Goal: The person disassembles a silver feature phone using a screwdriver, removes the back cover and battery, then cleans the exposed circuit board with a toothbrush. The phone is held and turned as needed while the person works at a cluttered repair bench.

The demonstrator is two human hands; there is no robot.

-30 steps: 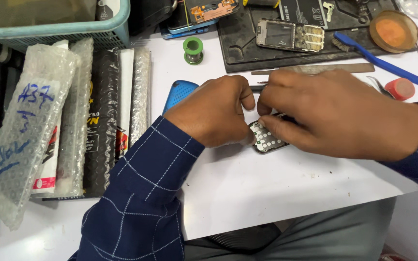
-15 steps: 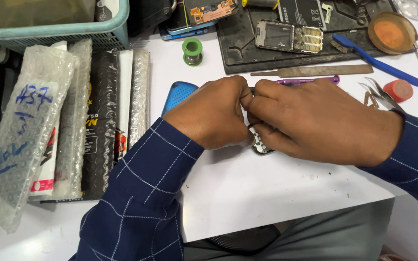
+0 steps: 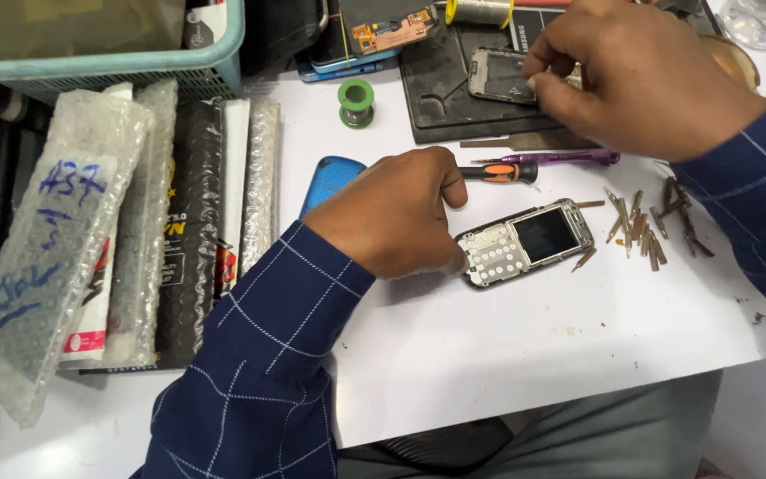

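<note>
Head view shows your left hand (image 3: 398,213) curled closed, its fingers pinning the near-left end of the opened phone (image 3: 525,242) flat on the white counter (image 3: 507,355). Your right hand (image 3: 636,75) is far right, fingers pinched narrow on a second phone frame (image 3: 500,75) lying on the dark mat (image 3: 441,93). That opened phone looks light, rigid and fragile, with its screen and keypad board exposed, so hold it by the side edges. A screwdriver (image 3: 500,172) lies just beyond your left hand, and loose metal bits (image 3: 644,226) lie right of the phone.
</note>
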